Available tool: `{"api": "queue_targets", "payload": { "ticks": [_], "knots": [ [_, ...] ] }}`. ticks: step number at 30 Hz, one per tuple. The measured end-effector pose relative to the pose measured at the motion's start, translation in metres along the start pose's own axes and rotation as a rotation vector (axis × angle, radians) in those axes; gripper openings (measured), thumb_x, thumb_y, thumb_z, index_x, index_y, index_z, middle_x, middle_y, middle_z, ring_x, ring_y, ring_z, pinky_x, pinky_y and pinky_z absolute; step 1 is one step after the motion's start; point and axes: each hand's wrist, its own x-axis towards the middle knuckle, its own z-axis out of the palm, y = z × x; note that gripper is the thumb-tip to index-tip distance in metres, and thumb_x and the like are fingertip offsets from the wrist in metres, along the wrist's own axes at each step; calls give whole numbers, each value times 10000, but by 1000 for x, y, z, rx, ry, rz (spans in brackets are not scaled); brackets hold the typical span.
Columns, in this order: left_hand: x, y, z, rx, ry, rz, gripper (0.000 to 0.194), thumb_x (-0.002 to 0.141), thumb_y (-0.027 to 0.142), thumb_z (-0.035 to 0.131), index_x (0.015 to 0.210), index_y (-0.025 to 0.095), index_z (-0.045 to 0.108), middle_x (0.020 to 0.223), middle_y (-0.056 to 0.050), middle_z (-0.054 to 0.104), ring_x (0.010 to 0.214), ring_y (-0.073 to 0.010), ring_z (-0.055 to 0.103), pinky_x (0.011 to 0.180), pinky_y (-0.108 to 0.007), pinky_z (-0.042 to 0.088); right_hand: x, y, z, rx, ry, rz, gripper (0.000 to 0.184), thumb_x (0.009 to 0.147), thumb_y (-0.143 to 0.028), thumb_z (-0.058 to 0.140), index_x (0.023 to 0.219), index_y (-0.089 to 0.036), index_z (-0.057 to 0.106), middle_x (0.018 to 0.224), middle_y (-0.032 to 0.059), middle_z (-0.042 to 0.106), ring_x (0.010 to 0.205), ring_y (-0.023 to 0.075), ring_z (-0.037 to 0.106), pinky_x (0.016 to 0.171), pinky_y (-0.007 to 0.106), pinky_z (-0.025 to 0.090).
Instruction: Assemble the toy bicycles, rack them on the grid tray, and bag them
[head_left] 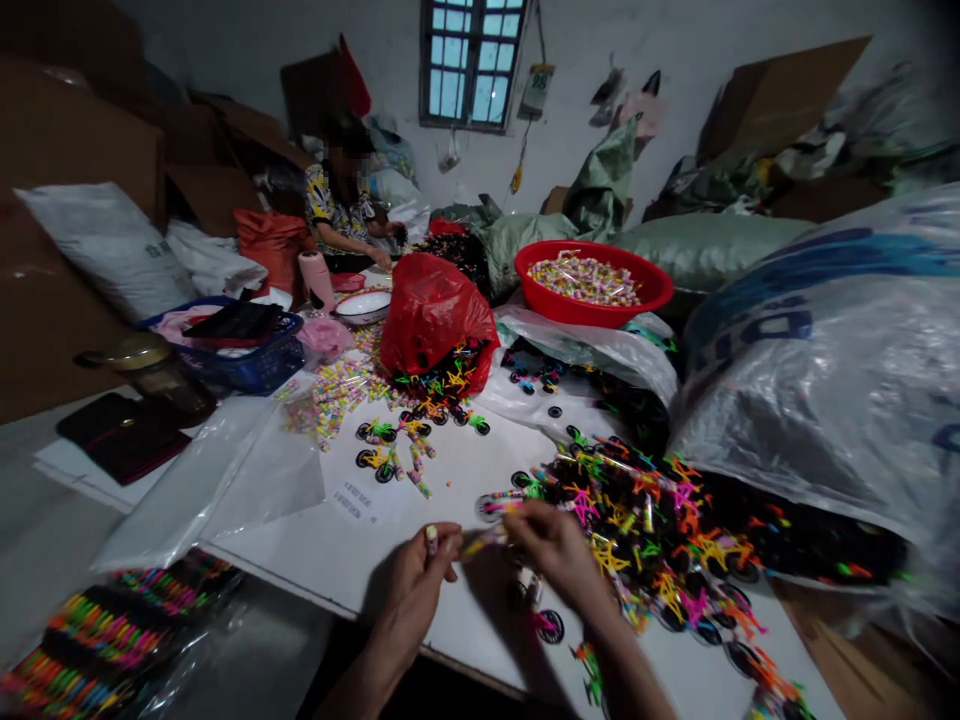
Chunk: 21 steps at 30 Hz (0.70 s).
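Note:
My left hand (420,580) is over the front of the white table, its fingers curled around a small candy-like tube (431,541) that pokes up by the thumb. To its right, my right hand (553,550) pinches a small toy bicycle (491,508), smeared by motion, with its dark wheel pointing left. Something yellowish and blurred hangs below those fingertips; its kind is unclear. Right beside that hand spreads a heap of colorful toy bicycles (645,540), with pastel tubes among them. A few finished-looking bicycles (379,462) and loose tubes (418,470) lie farther back.
A red plastic bag (435,310) spills bicycles at mid-table, near a pile of pastel tubes (341,395). Behind stands a red basin (592,310) full of tubes. A large white sack (832,390) bounds the right; a blue basket (262,360) stands left. A co-worker (341,215) sits at the back.

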Motion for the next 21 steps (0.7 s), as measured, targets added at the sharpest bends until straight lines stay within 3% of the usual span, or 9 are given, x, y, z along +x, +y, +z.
{"api": "queue_targets", "payload": {
  "ticks": [1,3,5,7,9,11,13,16,21],
  "knots": [
    [2,1,-5,-50,14,-24,464,705,530,621,974,152,617,767,-41,625,678,-161,556,619,-250,424,1,-5,-29,-190,-5,2,347,818,-484,458,789,-174,611,666,36,594,597,172,537,546,249,392],
    [7,-2,-16,-128,76,-72,524,644,522,675,998,143,600,787,-42,622,675,-155,552,605,-249,430,9,-19,-75,-733,218,98,230,794,-381,538,799,-176,642,700,68,604,654,217,558,586,287,392],
    [15,-9,-21,-101,100,-106,531,621,502,684,995,136,592,686,-6,580,590,-139,514,540,-238,402,32,-33,-87,-1090,418,97,149,793,-254,556,845,-153,653,833,125,607,814,266,563,674,322,399],
    [28,-14,-19,53,65,-78,449,658,472,643,956,138,604,627,12,543,555,-139,493,521,-238,377,70,-41,-62,-1105,384,-9,190,824,-171,519,975,-145,631,974,136,587,941,258,535,758,315,396],
    [44,-12,-13,285,67,32,355,719,435,589,928,149,614,683,-20,575,633,-170,540,578,-254,395,117,-40,-19,-940,176,-55,261,850,-159,505,1101,-144,575,1085,130,552,1022,236,503,790,285,394],
    [64,-3,-6,567,152,168,327,759,384,579,995,159,600,824,-70,619,776,-215,581,673,-280,411,158,-32,23,-879,98,-46,271,827,-140,534,1096,-131,572,1103,136,546,1038,239,495,772,272,403],
    [82,8,-1,860,228,237,392,765,313,606,1119,154,547,933,-116,628,852,-253,590,718,-302,410,183,-20,51,-843,84,-8,258,811,-89,517,1061,-94,580,1079,164,554,1018,256,507,749,286,409],
    [101,18,1,1112,232,195,459,739,142,612,1184,126,501,965,-159,627,855,-277,603,714,-314,415,189,-1,61,-792,79,22,260,781,-23,489,1020,-60,584,1065,196,558,1019,279,506,739,306,406],
    [101,13,-15,1051,206,195,392,783,51,469,1169,103,505,1066,-179,583,980,-271,559,810,-345,410,161,5,39,-648,6,60,241,712,-131,626,950,-104,597,881,108,617,797,223,570,632,266,408]
  ]
}}
